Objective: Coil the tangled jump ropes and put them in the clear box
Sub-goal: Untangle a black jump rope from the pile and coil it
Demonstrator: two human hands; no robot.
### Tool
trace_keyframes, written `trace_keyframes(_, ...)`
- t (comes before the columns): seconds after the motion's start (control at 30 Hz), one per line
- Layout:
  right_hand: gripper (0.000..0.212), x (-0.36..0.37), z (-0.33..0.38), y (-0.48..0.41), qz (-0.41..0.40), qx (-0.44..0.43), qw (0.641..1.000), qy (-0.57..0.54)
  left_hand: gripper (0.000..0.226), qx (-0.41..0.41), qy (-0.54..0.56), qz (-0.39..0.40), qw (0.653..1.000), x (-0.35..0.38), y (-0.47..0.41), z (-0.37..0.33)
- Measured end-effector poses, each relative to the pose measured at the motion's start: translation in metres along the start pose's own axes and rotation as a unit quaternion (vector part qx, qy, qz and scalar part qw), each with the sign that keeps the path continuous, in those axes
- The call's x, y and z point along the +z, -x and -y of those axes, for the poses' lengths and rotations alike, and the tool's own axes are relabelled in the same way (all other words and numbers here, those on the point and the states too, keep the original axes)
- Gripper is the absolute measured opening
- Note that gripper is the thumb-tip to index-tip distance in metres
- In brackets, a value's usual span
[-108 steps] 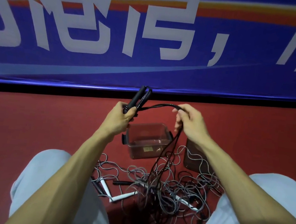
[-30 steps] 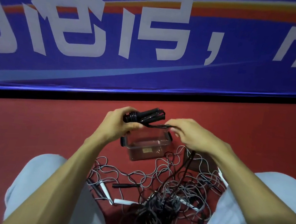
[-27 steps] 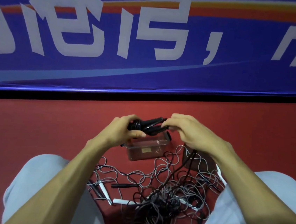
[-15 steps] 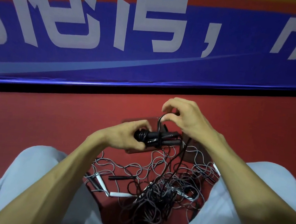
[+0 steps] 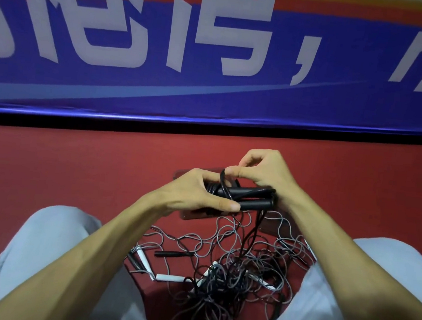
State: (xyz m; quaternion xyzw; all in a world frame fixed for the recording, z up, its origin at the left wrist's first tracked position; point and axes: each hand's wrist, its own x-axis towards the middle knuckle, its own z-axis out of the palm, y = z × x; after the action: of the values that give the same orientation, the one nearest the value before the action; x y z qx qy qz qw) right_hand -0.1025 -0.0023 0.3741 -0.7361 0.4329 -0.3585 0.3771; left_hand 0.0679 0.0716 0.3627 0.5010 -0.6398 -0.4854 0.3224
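My left hand (image 5: 196,193) grips the two black handles (image 5: 253,204) of a black jump rope, held level side by side. My right hand (image 5: 263,172) pinches a loop of that black rope (image 5: 222,180) over the handles. The rest of the rope hangs down to a tangle of grey and black ropes (image 5: 223,278) on the red floor between my knees. White handles (image 5: 170,277) and a loose black handle (image 5: 174,254) lie in the tangle. The clear box (image 5: 191,213) is mostly hidden behind my hands.
A blue banner wall (image 5: 213,82) stands just beyond the red floor (image 5: 74,166). My knees in light trousers (image 5: 47,241) flank the rope pile on both sides. A dark flat object (image 5: 273,227) lies right of the box, under rope loops.
The handles have turned from upright to level and dropped in front of the box. My right hand has been winding the black rope round them, and now lifts a loop above the handles.
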Motion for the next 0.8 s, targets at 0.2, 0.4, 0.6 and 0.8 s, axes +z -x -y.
trace_keyframes(0.2, 0.015, -0.008, -0.006, 0.000, 0.035, 0.118, 0.962, -0.243, 0.016, 0.022, 0.056, -0.066, 0.996, 0.003, -0.002, -0.004)
trace_keyframes(0.4, 0.006, 0.004, -0.009, -0.004, 0.121, 0.149, 0.923, -0.334, 0.014, 0.004, 0.189, -0.159, 0.969, -0.011, -0.003, -0.011)
trace_keyframes(0.6, 0.019, 0.017, -0.018, 0.002, 0.250, 0.091, 0.959, 0.098, 0.041, 0.043, 0.219, -0.175, 0.959, -0.017, -0.002, -0.015)
trace_keyframes(0.8, 0.012, 0.030, -0.042, 0.004, 0.299, 0.101, 0.899, 0.303, 0.023, 0.073, 0.185, -0.184, 0.963, -0.027, 0.002, -0.016)
